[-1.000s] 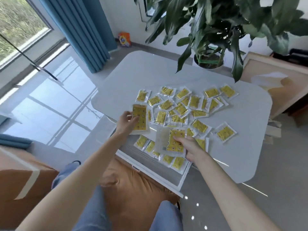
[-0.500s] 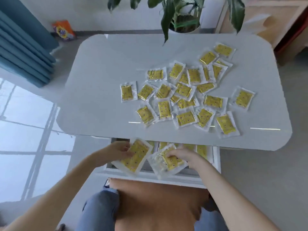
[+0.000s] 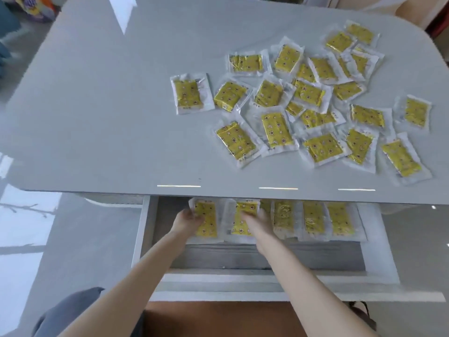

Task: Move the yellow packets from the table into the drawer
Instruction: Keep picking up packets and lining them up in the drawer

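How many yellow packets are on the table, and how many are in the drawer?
Yellow plastic packets on the grey table: 22
Yellow plastic packets in the open white drawer: 6, one mostly hidden
Total: 28

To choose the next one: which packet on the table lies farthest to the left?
The packet at the pile's left end; every other packet on the table lies to its right.

You seem to be in a home living room.
Your glossy grey table (image 3: 97, 117), with its drawer (image 3: 142, 229), stands on a shiny floor (image 3: 24, 227) that reflects a window. A colourful bag (image 3: 36, 6) lies beyond it.
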### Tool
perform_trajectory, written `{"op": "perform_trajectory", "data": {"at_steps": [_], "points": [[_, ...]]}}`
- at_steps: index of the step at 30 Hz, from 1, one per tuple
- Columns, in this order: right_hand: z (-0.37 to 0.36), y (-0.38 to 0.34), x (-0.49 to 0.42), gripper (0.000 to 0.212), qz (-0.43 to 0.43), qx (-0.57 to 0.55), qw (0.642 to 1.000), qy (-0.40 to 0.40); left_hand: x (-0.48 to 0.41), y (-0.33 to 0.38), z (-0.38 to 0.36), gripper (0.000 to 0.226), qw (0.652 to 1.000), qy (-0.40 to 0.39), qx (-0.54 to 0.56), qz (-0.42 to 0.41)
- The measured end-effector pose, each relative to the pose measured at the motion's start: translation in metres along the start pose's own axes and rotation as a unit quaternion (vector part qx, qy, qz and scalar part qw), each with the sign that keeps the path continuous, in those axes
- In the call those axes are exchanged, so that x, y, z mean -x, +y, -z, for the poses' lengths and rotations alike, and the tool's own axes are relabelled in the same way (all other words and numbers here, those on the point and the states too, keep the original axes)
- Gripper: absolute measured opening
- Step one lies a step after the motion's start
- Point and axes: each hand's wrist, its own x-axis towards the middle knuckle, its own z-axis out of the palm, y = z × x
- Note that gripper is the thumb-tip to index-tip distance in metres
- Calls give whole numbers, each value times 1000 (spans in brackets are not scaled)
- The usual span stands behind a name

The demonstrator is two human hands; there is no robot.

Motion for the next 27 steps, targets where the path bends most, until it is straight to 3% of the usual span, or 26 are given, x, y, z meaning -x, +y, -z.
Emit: {"op": "perform_trajectory", "data": {"at_steps": [3,10,15,21,24,27], "points": [[-15,8,-23,38,61,32,996,56,-34,-12,-8,8,999,20,-4,-31],[-14,14,-47,41,184,141,962,144,-45,-17,-11,33,978,71,-126,-148],[-7,11,-36,29,154,108,979,83,-40,-17,-16,65,924,141,-295,-196],[-9,11,-28,75,179,149,971,47,-39,-17,-12,83,893,159,-366,-207],[-11,10,-32,46,171,148,973,52,-39,-15,-12,75,871,138,-410,-231],[-7,4,-29,41,156,115,981,14,-40,-12,-10,57,853,111,-450,-241]]}}
